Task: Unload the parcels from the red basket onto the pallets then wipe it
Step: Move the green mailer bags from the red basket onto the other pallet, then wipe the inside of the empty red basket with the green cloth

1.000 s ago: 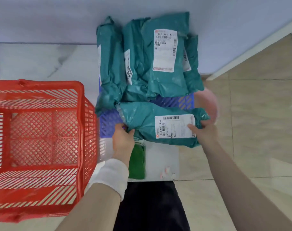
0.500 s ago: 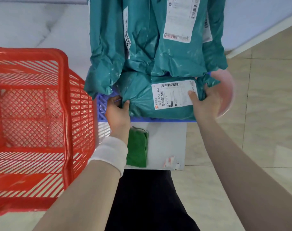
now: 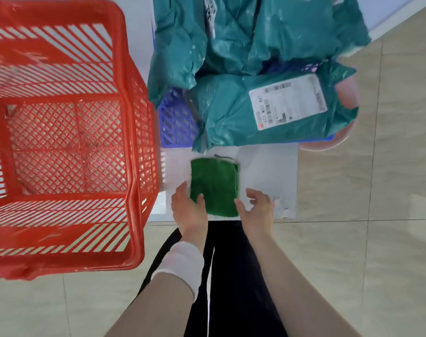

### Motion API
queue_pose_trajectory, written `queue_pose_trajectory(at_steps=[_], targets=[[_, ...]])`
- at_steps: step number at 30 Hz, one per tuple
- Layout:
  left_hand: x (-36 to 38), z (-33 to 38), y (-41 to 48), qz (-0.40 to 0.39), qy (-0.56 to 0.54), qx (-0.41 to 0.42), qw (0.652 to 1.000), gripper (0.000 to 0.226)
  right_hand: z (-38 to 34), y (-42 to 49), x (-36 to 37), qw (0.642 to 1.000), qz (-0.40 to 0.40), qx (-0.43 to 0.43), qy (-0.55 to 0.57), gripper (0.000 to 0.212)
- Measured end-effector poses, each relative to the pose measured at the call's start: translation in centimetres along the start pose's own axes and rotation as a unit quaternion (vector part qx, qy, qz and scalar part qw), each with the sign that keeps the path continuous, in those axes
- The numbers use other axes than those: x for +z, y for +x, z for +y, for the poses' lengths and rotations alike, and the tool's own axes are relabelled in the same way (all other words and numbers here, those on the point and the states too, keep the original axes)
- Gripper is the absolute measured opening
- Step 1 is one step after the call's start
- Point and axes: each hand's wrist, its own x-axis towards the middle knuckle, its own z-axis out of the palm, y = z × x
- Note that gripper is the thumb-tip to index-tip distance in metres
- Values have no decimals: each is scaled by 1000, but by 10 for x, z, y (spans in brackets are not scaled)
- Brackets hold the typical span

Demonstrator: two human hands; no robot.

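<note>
Two hands reach in from 6 o'clock over dark trousers (image 3: 231,276); the left wrist wears a white band (image 3: 182,263). The left hand (image 3: 188,210) rests at the near left corner of a green cloth (image 3: 214,183), with its thumb lying on top and its fingers along the left edge. Whether it has hold of the cloth cannot be told. The right hand (image 3: 255,207) is at the near right corner, fingers spread and loosely bent, thumb tip just at the edge, holding nothing. The cloth lies folded flat on a white board (image 3: 267,171) on the tiled floor (image 3: 377,215).

At 9 o'clock from the cloth stands the red basket (image 3: 68,142), upright, its lattice floor showing through the open top. At 12 o'clock, past the board, one teal parcel (image 3: 231,117) with a white label lies across the near edge of a blue pallet (image 3: 175,122). More teal parcels (image 3: 255,32) are heaped behind it on the pallet. A pink round basin (image 3: 345,98) shows at 2 o'clock, under that parcel's right end.
</note>
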Motion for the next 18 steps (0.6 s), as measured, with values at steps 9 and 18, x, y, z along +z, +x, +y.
queue_pose_trajectory(at_steps=[9,18], targets=[[17,-21,35,-33,-73,33,996,26,7,33,48,999,17,43,-3,38],[-43,-25,-52,-116,-168,86,975,17,-7,-50,-15,943,-51,78,319,5]])
